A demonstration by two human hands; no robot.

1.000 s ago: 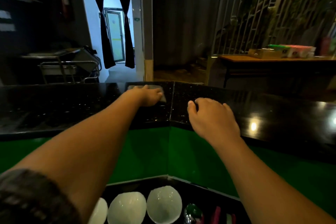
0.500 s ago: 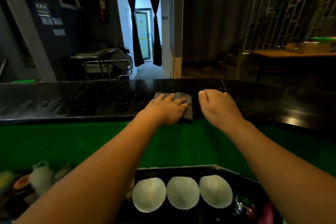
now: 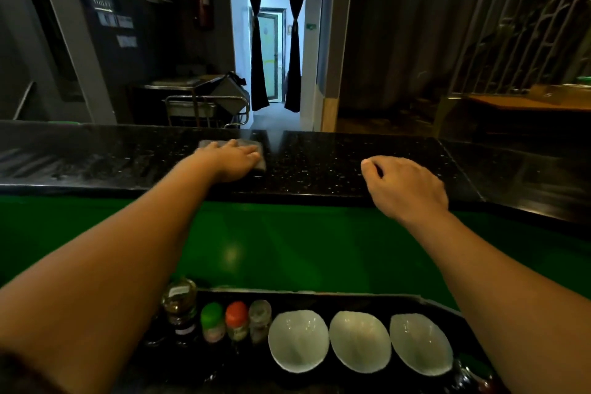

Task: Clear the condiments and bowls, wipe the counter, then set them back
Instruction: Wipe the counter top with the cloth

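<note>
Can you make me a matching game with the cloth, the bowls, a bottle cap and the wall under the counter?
Things:
1. cloth
2. three bowls
3. orange bottle cap
4. wall under the counter

Clues:
A. green
B. between a green cap and a clear bottle
C. under the left hand
D. white, in a row on the lower shelf

Pairs: 1-C, 2-D, 3-B, 4-A
</note>
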